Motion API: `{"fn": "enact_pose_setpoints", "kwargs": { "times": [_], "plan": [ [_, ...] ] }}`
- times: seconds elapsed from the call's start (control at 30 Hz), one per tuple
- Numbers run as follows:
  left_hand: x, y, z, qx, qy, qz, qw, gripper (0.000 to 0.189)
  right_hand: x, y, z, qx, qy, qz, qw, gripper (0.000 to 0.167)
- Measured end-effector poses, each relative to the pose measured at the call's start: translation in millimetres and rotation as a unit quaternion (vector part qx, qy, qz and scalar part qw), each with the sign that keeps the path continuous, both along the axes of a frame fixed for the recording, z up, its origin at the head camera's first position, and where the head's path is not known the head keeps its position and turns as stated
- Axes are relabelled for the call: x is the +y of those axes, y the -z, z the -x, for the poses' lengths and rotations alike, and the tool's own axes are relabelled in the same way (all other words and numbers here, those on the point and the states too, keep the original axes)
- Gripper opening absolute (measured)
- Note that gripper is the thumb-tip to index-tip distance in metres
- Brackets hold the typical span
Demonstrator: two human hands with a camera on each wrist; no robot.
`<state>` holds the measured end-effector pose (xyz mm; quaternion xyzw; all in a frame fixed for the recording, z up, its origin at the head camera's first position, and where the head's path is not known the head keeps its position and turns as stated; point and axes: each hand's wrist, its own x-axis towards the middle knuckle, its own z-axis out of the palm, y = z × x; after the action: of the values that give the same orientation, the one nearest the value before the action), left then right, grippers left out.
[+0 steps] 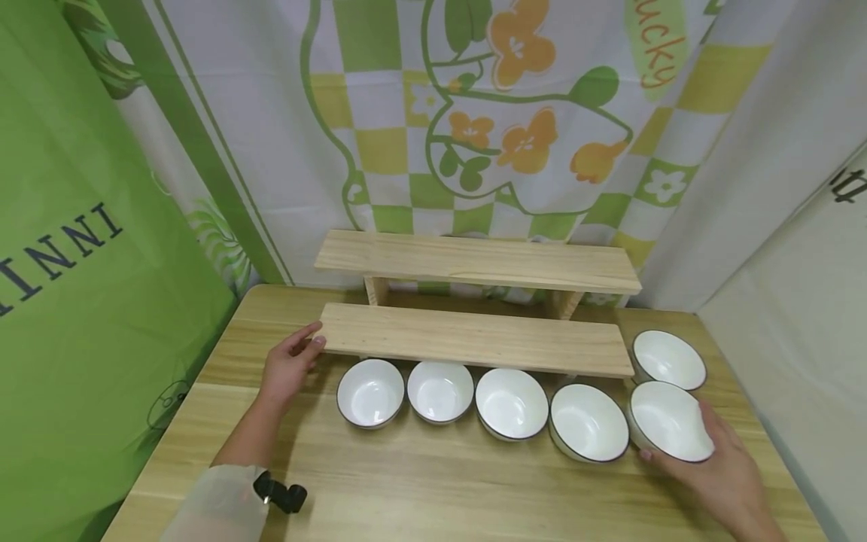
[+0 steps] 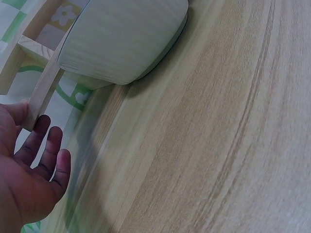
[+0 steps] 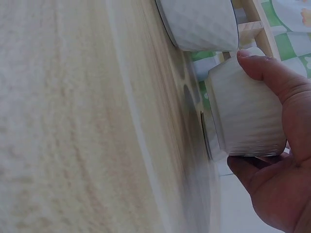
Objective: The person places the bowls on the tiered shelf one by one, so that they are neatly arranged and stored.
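Note:
A two-tier wooden shelf [image 1: 474, 339] stands on the table. My left hand [image 1: 290, 369] pinches the left end of its lower board [image 2: 44, 90], with the thumb on one face and the forefinger on the other; the remaining fingers are spread loosely. At the far right, my right hand [image 1: 728, 470] grips a white bowl [image 1: 670, 421] with a dark rim, thumb on the near left side and fingers round the right. In the right wrist view this bowl [image 3: 250, 107] shows a ribbed outside. Another white bowl [image 1: 669, 360] sits directly behind it.
Several more white bowls [image 1: 511, 404] line up along the shelf's front edge. The shelf's upper board [image 1: 474, 260] is raised behind the lower one. A patterned curtain [image 1: 379, 150] hangs behind the wooden table [image 1: 433, 489], with green cloth [image 1: 81, 339] at left.

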<state>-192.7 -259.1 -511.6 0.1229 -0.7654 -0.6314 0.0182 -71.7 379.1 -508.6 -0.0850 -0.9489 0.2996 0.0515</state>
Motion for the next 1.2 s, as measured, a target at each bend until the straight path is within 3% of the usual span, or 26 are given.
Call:
{"fn": "enact_pose_setpoints", "kwargs": {
  "times": [0.2, 0.43, 0.87, 1.03, 1.2],
  "plan": [
    [-7.1, 22.5, 8.1, -0.002, -0.007, -0.003, 1.0000, 0.049, -1.6, -5.6, 0.5, -0.004, -0.003, -0.009, 0.9999, 0.125],
    [-6.8, 25.6, 9.1, 0.006, -0.010, 0.001, 0.9999, 0.052, -2.3, -11.2, 1.4, 0.002, -0.002, 0.001, 1.0000, 0.126],
    [-3.4, 10.8, 4.3, -0.011, -0.002, -0.023, 0.9997, 0.050, -7.2, -22.0, 4.8, 0.035, -0.008, 0.006, 0.9993, 0.124],
    [3.7, -10.0, -4.4, -0.014, 0.004, -0.024, 0.9996, 0.048, -8.8, -25.7, 7.8, 0.033, -0.004, 0.010, 0.9994, 0.123],
    [4.4, -11.6, -4.6, -0.020, 0.002, -0.022, 0.9996, 0.048, -10.4, -29.9, 11.4, 0.024, 0.000, 0.012, 0.9996, 0.124]
  ]
}}
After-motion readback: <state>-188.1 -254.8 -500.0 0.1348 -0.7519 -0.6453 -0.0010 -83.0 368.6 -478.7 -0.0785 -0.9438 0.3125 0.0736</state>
